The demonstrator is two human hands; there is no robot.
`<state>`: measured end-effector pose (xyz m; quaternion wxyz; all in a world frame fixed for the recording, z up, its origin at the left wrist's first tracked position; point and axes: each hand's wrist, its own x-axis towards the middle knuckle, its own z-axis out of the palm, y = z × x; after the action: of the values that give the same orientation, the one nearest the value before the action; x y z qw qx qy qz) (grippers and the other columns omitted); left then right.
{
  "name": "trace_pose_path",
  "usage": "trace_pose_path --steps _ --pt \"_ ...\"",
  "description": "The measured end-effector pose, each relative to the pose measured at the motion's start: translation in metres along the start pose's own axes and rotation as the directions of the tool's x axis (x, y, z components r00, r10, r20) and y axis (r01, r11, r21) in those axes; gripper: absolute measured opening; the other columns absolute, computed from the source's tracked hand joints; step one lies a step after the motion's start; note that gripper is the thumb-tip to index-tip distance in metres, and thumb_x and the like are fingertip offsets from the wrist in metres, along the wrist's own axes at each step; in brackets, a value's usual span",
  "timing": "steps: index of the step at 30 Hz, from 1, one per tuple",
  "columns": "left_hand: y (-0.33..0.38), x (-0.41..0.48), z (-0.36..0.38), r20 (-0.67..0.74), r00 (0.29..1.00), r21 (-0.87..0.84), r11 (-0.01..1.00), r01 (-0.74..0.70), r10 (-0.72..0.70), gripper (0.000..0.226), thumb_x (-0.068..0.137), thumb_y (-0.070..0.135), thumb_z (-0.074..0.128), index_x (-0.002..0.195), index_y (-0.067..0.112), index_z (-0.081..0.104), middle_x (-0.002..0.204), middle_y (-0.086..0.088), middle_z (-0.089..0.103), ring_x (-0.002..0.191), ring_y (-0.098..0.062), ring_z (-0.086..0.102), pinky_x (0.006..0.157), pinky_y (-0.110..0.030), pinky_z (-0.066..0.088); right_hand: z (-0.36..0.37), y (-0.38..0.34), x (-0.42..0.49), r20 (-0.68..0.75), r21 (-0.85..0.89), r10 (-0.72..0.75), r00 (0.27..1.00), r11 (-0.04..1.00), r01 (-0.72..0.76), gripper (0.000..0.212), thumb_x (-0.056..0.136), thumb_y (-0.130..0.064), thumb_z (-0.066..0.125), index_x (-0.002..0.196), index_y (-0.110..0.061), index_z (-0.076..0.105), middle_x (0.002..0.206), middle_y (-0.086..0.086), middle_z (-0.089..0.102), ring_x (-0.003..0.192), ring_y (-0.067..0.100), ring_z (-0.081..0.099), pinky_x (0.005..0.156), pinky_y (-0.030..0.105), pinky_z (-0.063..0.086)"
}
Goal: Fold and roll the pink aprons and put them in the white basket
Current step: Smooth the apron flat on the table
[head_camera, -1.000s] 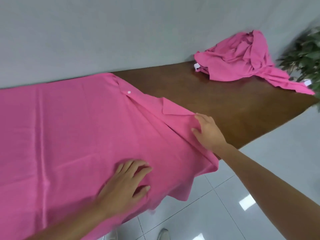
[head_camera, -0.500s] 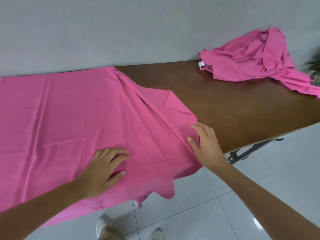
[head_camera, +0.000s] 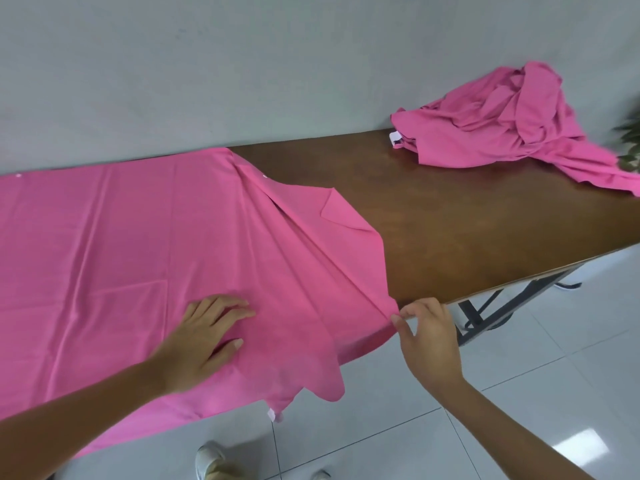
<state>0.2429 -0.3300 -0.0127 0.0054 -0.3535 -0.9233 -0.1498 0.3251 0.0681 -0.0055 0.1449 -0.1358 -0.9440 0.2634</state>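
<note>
hanging over the tabletop's [head_camera: 467, 220] front edge, the spread pink apron [head_camera: 138, 237] lies flat, softly creased, with a folded flap on its right side. bare wood lies open between it and the crumpled apron pile [head_camera: 502, 126] by the wall. left grip [head_camera: 204, 337] presses flat on it, fingers straight; right grip [head_camera: 433, 337] pinches the apron's right edge.

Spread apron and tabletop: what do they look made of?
The spread apron looks like thin woven cloth, perhaps a cotton blend, with a faint sheen: it lies limp, shows fold creases and drapes over the edge. The tabletop looks like dark brown wood or wood-look laminate, smooth and slightly glossy; which, I cannot tell.
</note>
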Motion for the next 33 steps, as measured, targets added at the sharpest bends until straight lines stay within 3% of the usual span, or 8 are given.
trace_pose_path --steps 3,6,9,18,22,26,30,33 --pt "0.001 0.001 -0.003 0.024 1.000 0.008 1.000 0.001 -0.001 0.053 0.103 0.049 0.037 0.153 0.034 0.038 0.158 0.013 0.030 0.148 -0.014 0.025 0.118 -0.041 0.021 -0.011 0.013 0.020 -0.006 0.029 0.079 0.997 0.996 -0.079 0.015 0.094 -0.029 0.070 0.082 -0.024 0.063 0.094 -0.010 0.052 0.093 0.014 0.041 0.081 0.033 0.042" --pt "0.003 0.003 -0.004 0.052 0.999 0.039 0.999 0.001 -0.003 0.060 0.104 0.054 0.032 0.159 0.033 0.025 0.165 0.014 0.018 0.153 -0.015 0.014 0.122 -0.041 0.014 -0.018 0.028 0.046 0.013 -0.086 0.105 0.994 0.991 -0.104 0.014 0.094 -0.030 0.069 0.085 -0.020 0.068 0.099 -0.004 0.055 0.094 0.018 0.039 0.083 0.031 0.035" --pt "0.003 0.005 -0.004 0.072 0.997 0.053 0.999 0.009 -0.012 0.064 0.104 0.058 0.030 0.162 0.034 0.016 0.168 0.015 0.010 0.155 -0.016 0.009 0.123 -0.041 0.011 -0.019 0.040 0.071 0.019 -0.179 0.105 0.994 0.979 -0.100 0.015 0.095 -0.029 0.068 0.087 -0.017 0.070 0.105 0.001 0.057 0.102 0.027 0.045 0.089 0.038 0.038" --pt "0.002 0.004 -0.005 0.099 0.995 0.075 0.997 0.004 -0.012 0.063 0.104 0.059 0.030 0.161 0.037 0.016 0.169 0.017 0.009 0.156 -0.013 0.007 0.124 -0.039 0.009 -0.026 0.059 0.145 -0.016 -0.379 0.123 0.992 0.918 -0.120 0.020 0.100 -0.032 0.057 0.091 -0.016 0.064 0.111 0.011 0.059 0.109 0.032 0.046 0.090 0.045 0.039" --pt "0.001 0.004 -0.006 0.096 0.995 0.071 0.997 0.006 -0.013 0.063 0.104 0.060 0.030 0.161 0.037 0.018 0.168 0.017 0.011 0.155 -0.013 0.009 0.123 -0.038 0.011 -0.020 0.057 0.146 -0.040 -0.321 0.157 0.987 0.933 -0.162 0.020 0.101 -0.031 0.054 0.097 -0.014 0.062 0.111 0.013 0.058 0.108 0.034 0.047 0.090 0.048 0.040" --pt "0.000 0.004 -0.004 0.090 0.996 0.075 0.997 0.008 -0.014 0.063 0.103 0.060 0.030 0.161 0.038 0.018 0.168 0.017 0.012 0.155 -0.014 0.011 0.123 -0.039 0.012 -0.016 0.050 0.114 -0.134 -0.208 0.149 0.980 0.962 -0.175 0.030 0.101 -0.032 0.052 0.116 -0.006 0.058 0.113 0.018 0.058 0.105 0.038 0.051 0.086 0.050 0.044" --pt "-0.001 0.004 -0.004 0.087 0.996 0.070 0.998 0.000 -0.006 0.063 0.103 0.060 0.031 0.160 0.037 0.020 0.168 0.017 0.013 0.155 -0.014 0.012 0.123 -0.039 0.012 -0.013 0.033 0.054 -0.227 -0.173 0.037 0.973 0.982 -0.078 0.037 0.100 -0.032 0.049 0.119 -0.002 0.056 0.113 0.020 0.059 0.102 0.040 0.052 0.086 0.049 0.042" --pt "-0.001 0.004 -0.003 0.088 0.996 0.078 0.997 0.002 -0.008 0.062 0.103 0.059 0.032 0.160 0.037 0.019 0.168 0.017 0.012 0.155 -0.014 0.011 0.123 -0.039 0.011 -0.006 0.020 0.004 -0.118 -0.169 -0.018 0.993 0.986 -0.002 0.053 0.099 -0.045 0.043 0.138 -0.008 0.050 0.136 0.012 0.056 0.125 0.034 0.049 0.102 0.051 0.038"
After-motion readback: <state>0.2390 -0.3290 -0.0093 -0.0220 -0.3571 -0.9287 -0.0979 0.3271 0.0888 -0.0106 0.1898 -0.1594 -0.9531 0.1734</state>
